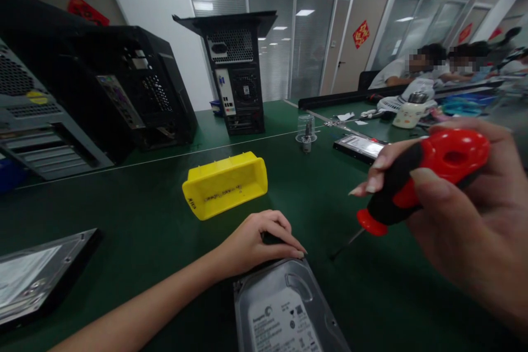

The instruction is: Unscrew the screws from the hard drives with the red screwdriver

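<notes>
My right hand (466, 214) grips a screwdriver (416, 179) with a red and black handle, its thin shaft pointing down left toward the green table. My left hand (259, 242) rests with curled fingers on the far edge of a silver hard drive (284, 308) lying flat near the front edge; something dark sits under its fingers. A yellow plastic bin (225, 183) lies tipped on its side just beyond the left hand.
Three computer cases (237, 71) stand at the back left and centre. Another hard drive (37, 275) lies front left, a third (361, 147) at mid right beside a small clear cup (306, 131). People sit at the far right table.
</notes>
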The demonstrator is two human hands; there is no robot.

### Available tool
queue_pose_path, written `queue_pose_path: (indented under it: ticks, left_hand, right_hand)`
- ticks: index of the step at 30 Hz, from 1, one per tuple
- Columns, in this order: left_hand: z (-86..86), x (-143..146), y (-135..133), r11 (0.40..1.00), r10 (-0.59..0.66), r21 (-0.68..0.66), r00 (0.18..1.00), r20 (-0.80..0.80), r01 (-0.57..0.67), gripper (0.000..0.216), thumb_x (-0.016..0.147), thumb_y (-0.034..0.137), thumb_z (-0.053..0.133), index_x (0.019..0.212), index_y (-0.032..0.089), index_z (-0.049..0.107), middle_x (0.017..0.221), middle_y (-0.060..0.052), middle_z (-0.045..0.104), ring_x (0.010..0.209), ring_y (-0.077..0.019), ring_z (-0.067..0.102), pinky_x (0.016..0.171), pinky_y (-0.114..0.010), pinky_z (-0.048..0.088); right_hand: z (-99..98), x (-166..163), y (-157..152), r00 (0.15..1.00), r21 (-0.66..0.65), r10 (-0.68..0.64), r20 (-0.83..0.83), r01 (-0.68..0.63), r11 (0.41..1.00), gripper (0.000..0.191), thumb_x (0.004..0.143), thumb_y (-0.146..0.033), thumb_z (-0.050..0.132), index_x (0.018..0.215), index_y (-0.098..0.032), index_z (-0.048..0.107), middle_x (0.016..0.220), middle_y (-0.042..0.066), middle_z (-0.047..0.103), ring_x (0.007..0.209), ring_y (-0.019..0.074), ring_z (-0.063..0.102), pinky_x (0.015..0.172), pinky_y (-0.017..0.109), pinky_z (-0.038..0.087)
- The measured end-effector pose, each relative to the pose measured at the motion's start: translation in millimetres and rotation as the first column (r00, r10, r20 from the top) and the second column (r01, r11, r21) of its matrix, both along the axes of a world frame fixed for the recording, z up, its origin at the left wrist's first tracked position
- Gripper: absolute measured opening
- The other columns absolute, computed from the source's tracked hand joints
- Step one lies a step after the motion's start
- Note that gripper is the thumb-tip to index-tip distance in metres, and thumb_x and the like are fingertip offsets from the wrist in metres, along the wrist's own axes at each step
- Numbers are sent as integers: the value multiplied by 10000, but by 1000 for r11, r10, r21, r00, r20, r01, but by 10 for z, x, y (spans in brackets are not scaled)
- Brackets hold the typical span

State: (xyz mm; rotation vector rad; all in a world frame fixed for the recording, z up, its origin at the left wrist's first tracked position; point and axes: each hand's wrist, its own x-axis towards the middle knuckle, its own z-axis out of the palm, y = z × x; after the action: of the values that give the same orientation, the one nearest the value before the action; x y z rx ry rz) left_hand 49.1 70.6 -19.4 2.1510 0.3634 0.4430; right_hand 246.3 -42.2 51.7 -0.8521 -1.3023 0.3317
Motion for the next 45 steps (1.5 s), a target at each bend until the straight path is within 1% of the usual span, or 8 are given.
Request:
queue_pose_path:
  ticks: [10, 16, 19, 24, 32, 40, 43, 45]
  left_hand:
    - [51, 41, 19, 993, -38, -112, 999, -23, 35, 120, 784, 168, 738, 878, 236, 767, 811, 4, 682, 798, -124, 578, 717, -215, 438]
    - [34, 19, 26, 993, -43, -110, 999, -19, 40, 107, 801, 177, 724, 889, 222, 764, 837, 0, 692, 802, -120, 587, 722, -210, 441]
    - [43, 4, 30, 994, -46, -96, 999, -14, 44, 119, 820, 166, 703, 913, 214, 760, 851, -5, 689, 800, -114, 586, 720, -204, 440]
    - [34, -25, 41, 997, -65, -40, 998, -22, 64, 146, 847, 165, 672, 955, 226, 749, 876, -10, 670, 791, -112, 588, 712, -207, 455]
    - [-7, -56, 5, 952, -73, 300, 997, 22, 63, 160, 873, 181, 634, 986, 221, 739, 886, -17, 601, 841, -122, 570, 731, -212, 448]
    - [-42, -40, 5, 956, -34, 290, 999, -15, 37, 171, 882, 192, 627, 1022, 218, 721, 942, -11, 601, 895, -121, 562, 773, -209, 429]
    - [-29, 35, 53, 961, -27, 274, 999, -26, 33, 178, 889, 201, 618, 1041, 215, 711, 953, -14, 603, 891, -122, 575, 782, -211, 437]
    - [23, 144, 107, 953, -91, 286, 995, -48, 101, 189, 873, 209, 641, 1050, 201, 707, 962, -22, 614, 895, -128, 585, 792, -215, 438]
  right_hand:
    - [40, 175, 124, 986, -160, 25, 164, 2, 987, 300, 852, -273, 621, 1133, -323, 529, 941, 40, 670, 722, 198, 705, 617, 313, 646]
    - [72, 76, 56, 981, -69, 48, 186, -35, 997, 383, 810, -204, 665, 1127, -351, 510, 939, 35, 658, 761, 231, 705, 659, 426, 658]
    - [57, 41, 29, 984, -40, 36, 174, -30, 999, 428, 784, -180, 693, 1129, -359, 516, 925, 31, 662, 754, 226, 703, 658, 415, 657]
    - [31, 44, 7, 985, -42, 27, 173, -20, 999, 452, 774, -173, 703, 1136, -363, 510, 912, 18, 678, 719, 202, 710, 642, 341, 659]
    - [19, 39, 2, 985, -58, 20, 170, -10, 998, 447, 773, -175, 705, 1132, -351, 504, 909, 23, 677, 738, 208, 712, 639, 340, 664]
    - [23, 34, 22, 980, -56, 31, 198, -20, 998, 468, 764, -166, 707, 1140, -361, 508, 904, 10, 680, 724, 204, 711, 634, 333, 664]
    - [49, 117, 41, 982, -33, -39, 187, 46, 998, 465, 744, -179, 731, 1121, -366, 535, 916, 11, 665, 745, 202, 699, 617, 325, 657]
    - [86, 202, 56, 982, 8, -118, 147, 118, 993, 442, 738, -211, 742, 1109, -368, 559, 958, 12, 634, 769, 198, 683, 616, 332, 645]
